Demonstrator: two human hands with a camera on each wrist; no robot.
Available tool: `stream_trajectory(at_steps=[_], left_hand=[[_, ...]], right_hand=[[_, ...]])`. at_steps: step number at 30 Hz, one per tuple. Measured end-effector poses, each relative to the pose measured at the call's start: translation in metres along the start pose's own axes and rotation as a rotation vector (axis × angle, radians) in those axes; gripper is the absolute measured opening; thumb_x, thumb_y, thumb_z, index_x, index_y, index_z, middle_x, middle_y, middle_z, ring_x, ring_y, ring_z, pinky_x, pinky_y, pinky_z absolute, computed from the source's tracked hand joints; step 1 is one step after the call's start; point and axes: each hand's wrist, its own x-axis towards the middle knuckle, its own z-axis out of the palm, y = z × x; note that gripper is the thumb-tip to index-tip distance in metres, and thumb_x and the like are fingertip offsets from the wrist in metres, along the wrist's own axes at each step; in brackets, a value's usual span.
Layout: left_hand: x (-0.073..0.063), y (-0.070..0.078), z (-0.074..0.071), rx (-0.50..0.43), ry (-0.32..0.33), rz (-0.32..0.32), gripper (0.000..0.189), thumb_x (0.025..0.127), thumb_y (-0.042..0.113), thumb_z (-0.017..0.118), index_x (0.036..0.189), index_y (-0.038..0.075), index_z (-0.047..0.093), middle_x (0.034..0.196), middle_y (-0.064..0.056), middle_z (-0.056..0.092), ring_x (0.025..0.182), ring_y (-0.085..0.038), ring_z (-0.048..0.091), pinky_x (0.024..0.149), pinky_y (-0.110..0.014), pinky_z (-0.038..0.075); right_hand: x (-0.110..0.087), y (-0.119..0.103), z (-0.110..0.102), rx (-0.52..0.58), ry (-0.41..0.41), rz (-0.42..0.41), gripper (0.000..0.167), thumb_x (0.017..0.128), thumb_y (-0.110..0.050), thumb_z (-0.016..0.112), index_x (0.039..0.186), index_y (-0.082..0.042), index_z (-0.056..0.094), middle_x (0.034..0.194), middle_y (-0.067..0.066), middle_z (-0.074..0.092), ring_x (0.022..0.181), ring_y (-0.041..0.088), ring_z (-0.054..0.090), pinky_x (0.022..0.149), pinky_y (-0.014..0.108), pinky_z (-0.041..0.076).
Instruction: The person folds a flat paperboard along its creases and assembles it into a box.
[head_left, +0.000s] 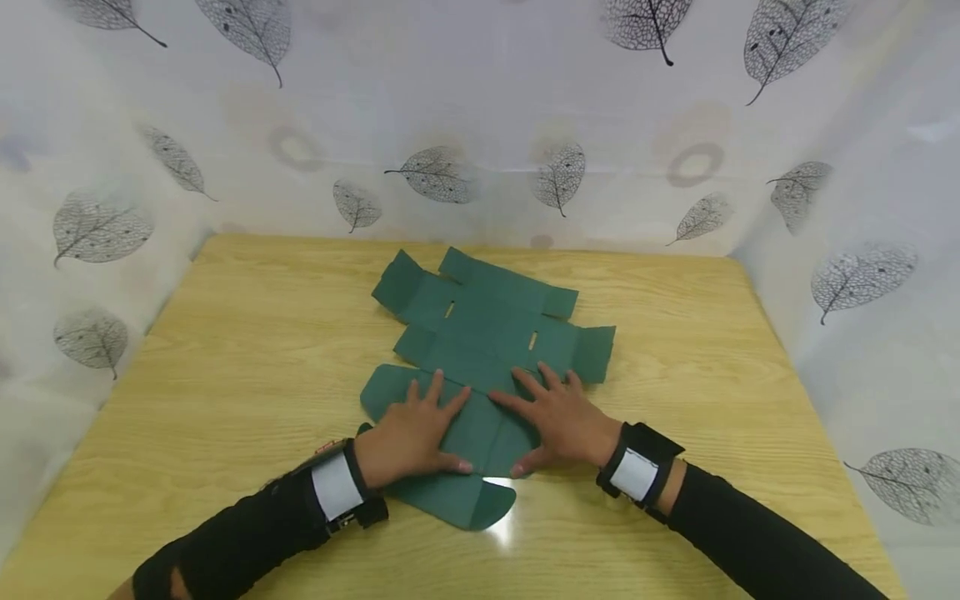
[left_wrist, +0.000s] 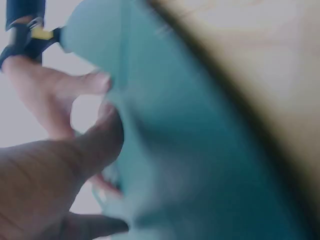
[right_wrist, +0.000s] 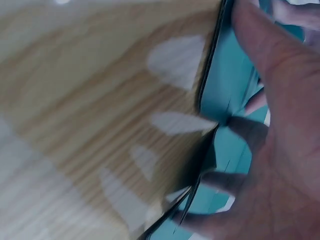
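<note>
A dark green unfolded cardboard box (head_left: 491,325) lies on the table, its flaps and two slots spread out, the far end slightly rotated. My left hand (head_left: 408,437) rests on its near left part with fingers spread, the thumb by the crease of the front flap (head_left: 450,500). Fingers spread, my right hand (head_left: 573,425) presses the near right part, thumb close to the panel's near edge. Both index fingertips lie near a middle crease. In the left wrist view, a green panel (left_wrist: 200,165) rises close beside the left thumb. The right wrist view shows flap edges (right_wrist: 212,95) under the right fingers.
The wood-grain table (head_left: 262,350) extends around the cardboard on every side. A white curtain (head_left: 480,108) with printed leaves hangs behind it and along both sides. Black bands with white patches (head_left: 633,473) sit on both wrists.
</note>
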Motion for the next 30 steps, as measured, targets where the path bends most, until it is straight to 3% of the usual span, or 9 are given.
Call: stream_trajectory(at_steps=[3,6,11,16,23,30], left_hand=[[-0.003,-0.014,-0.017,0.047,-0.077,0.112,0.104,0.077,0.057,0.082,0.159,0.014,0.034,0.163,-0.028,0.018,0.146,-0.056,0.019,0.106,-0.068,0.036],[-0.002,-0.028,-0.029,0.142,-0.096,0.227,0.111,0.073,0.058,0.085,0.160,0.014,0.032,0.165,-0.024,0.017,0.150,-0.050,0.013,0.114,-0.067,0.022],[0.004,-0.047,-0.033,0.244,-0.095,0.304,0.122,0.065,0.063,0.087,0.160,0.014,0.030,0.165,-0.024,0.016,0.151,-0.047,0.011,0.117,-0.066,0.014],[0.010,-0.054,-0.022,0.234,-0.123,0.310,0.127,0.063,0.068,0.085,0.162,0.015,0.025,0.166,-0.025,0.011,0.151,-0.049,0.011,0.116,-0.068,0.014],[0.010,-0.044,-0.009,0.194,-0.115,0.261,0.131,0.061,0.071,0.085,0.163,0.020,0.020,0.166,-0.025,0.006,0.150,-0.051,0.007,0.113,-0.071,0.018],[0.008,-0.030,-0.002,0.177,-0.097,0.225,0.129,0.064,0.074,0.081,0.163,0.020,0.020,0.165,-0.029,0.006,0.148,-0.056,0.007,0.110,-0.074,0.021]], right_hand=[[0.000,0.009,-0.002,0.023,-0.041,-0.019,0.104,0.069,-0.071,0.079,0.156,-0.029,0.040,0.162,0.019,0.029,0.144,0.056,0.024,0.103,0.080,0.025],[-0.001,0.020,-0.002,0.025,-0.077,-0.056,0.105,0.068,-0.071,0.079,0.157,-0.033,0.037,0.164,0.016,0.026,0.146,0.054,0.021,0.104,0.080,0.022],[-0.002,0.037,-0.004,0.033,-0.114,-0.113,0.107,0.066,-0.070,0.081,0.157,-0.035,0.037,0.165,0.013,0.022,0.149,0.051,0.015,0.106,0.079,0.017],[-0.003,0.045,-0.007,0.035,-0.119,-0.154,0.106,0.066,-0.072,0.080,0.156,-0.034,0.039,0.165,0.013,0.023,0.149,0.051,0.016,0.105,0.080,0.018],[-0.005,0.045,-0.014,0.044,-0.107,-0.147,0.106,0.065,-0.071,0.081,0.155,-0.032,0.042,0.164,0.015,0.025,0.147,0.053,0.017,0.106,0.080,0.017],[-0.004,0.029,-0.019,0.035,0.018,-0.166,0.109,0.061,-0.074,0.080,0.154,-0.029,0.044,0.162,0.017,0.030,0.147,0.055,0.016,0.105,0.081,0.016]])
